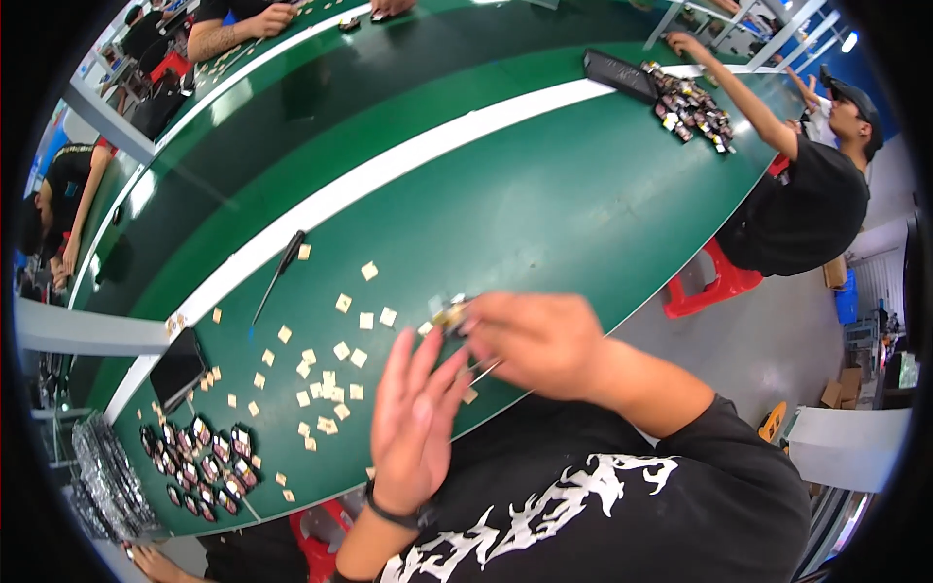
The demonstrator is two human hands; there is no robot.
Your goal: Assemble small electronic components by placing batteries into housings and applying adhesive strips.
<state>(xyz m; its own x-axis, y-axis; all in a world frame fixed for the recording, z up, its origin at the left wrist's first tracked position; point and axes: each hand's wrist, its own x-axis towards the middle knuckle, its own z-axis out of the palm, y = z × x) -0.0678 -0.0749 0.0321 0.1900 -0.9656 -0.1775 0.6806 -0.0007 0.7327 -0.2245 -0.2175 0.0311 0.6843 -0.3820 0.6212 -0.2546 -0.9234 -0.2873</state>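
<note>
My right hand (544,340) is closed in a pinch around a small dark part with a yellowish, shiny face (453,316), held over the green tabletop. The fingers cover most of that part, and motion blurs it, so its kind does not show. A thin rod-like thing (478,369) shows just below these fingers; whether they hold it I cannot tell. Close beside it, my left hand (418,418) is open, palm turned up and fingers stretched toward the part. Small cream-coloured square pieces (328,379) lie scattered left of my hands.
A screwdriver (282,267) and a black flat device (179,371) lie to the left. Several small dark assemblies (204,466) cluster at the near left, beside stacked clear trays (112,476). Far right, a co-worker (807,194) reaches past a pile of parts (692,109) and a black bin (619,76).
</note>
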